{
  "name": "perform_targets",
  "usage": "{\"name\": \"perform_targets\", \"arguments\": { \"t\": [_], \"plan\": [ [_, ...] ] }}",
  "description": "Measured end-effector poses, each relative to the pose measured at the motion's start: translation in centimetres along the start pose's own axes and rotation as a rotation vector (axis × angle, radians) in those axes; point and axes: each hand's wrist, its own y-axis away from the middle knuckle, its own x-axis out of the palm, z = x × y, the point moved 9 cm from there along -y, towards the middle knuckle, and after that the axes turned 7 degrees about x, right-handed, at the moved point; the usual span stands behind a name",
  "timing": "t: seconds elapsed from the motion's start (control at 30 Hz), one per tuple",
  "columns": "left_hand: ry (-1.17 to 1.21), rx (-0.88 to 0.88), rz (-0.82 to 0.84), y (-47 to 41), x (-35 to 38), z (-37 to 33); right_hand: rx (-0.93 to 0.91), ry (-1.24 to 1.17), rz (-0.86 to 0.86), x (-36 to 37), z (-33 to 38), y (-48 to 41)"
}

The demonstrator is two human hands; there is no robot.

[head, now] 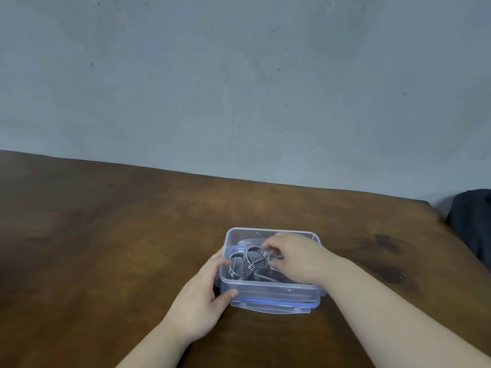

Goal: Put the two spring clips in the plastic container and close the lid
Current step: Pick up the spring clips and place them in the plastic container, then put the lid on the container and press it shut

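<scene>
Inside the container (271,292), both clips' (256,257) handles point right.

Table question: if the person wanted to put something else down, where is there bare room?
The brown table is bare left of the plastic container and behind it up to the wall. Crowded spots: the container with both hands, and the far right edge by a dark cloth.

A plain, bare room is showing here, though its exact kind cannot be told: a worn, stained brown wooden desk (106,235) is standing against a scuffed grey concrete wall (239,75), with dark cloth (473,221) lying at its right edge.
</scene>
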Motion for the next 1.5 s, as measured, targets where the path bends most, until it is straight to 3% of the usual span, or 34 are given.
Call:
{"name": "perform_targets", "arguments": {
  "t": [0.13,0.2,0.33,0.43,0.6,0.73,0.87,1.03,1.27,1.5],
  "plan": [
    [0.090,-0.048,-0.020,0.1,0.0,0.5,0.009,-0.127,-0.167,-3.4,-0.6,2.5],
    [0.110,-0.095,-0.035,0.2,0.1,1.2,-0.018,-0.192,-0.148,-3.8,-0.6,4.6],
    [0.123,-0.139,-0.060,0.2,0.3,2.3,-0.155,0.093,-0.046,-1.1,0.3,7.3],
    [0.113,-0.135,-0.067,0.1,0.2,2.0,-0.271,0.252,-0.166,0.1,0.6,7.5],
    [0.140,-0.140,-0.026,0.2,0.9,1.9,-0.288,0.258,-0.267,-1.1,0.6,7.8],
    [-0.006,-0.036,0.122,0.3,1.9,1.1,-0.276,0.258,-0.350,-3.6,0.2,8.1],
    [-0.269,0.217,0.201,0.2,3.0,0.0,-0.236,0.240,-0.393,-5.4,-0.8,7.5],
    [-0.371,0.329,0.124,1.3,2.7,-0.9,-0.192,0.198,-0.364,-6.0,-1.7,6.6],
    [-0.197,0.530,0.045,3.3,-3.7,-7.8,-0.145,0.132,-0.272,-4.8,-3.1,5.7],
    [0.000,0.426,-0.248,2.9,-8.5,-10.0,-0.151,0.130,-0.192,-2.7,-3.0,5.7]
  ]
}}
